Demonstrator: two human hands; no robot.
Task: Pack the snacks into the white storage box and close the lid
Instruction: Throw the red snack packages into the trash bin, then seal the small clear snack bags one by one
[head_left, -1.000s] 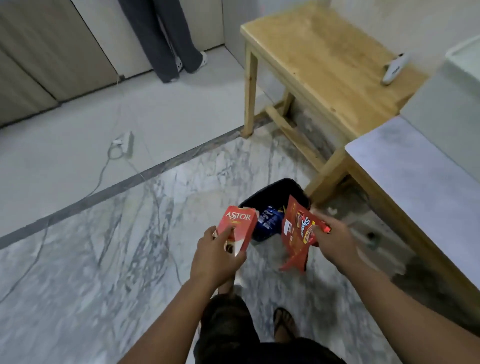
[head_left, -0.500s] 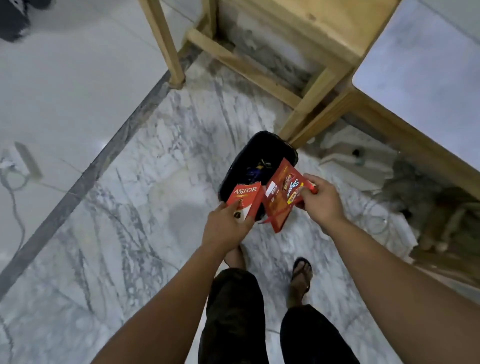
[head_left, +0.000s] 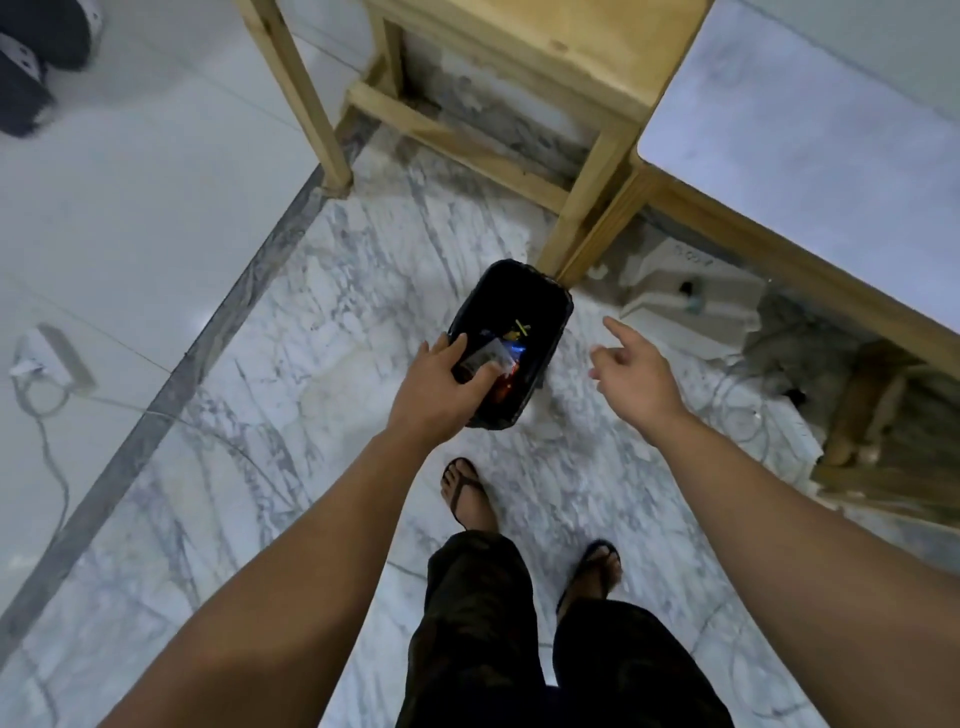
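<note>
A small grey packet is pinched by the left hand over the black plastic bin, seemingly for dropping; the empty right hand is held with fingers spread.

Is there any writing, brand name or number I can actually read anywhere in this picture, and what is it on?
No text can be read here.
Packet under the left hand, a silvery wrapper: any print is too blurred.
Red and blue wrappers inside the black bin: colours only, no legible words.
White unit under the table: faint marks, unreadable.
</note>
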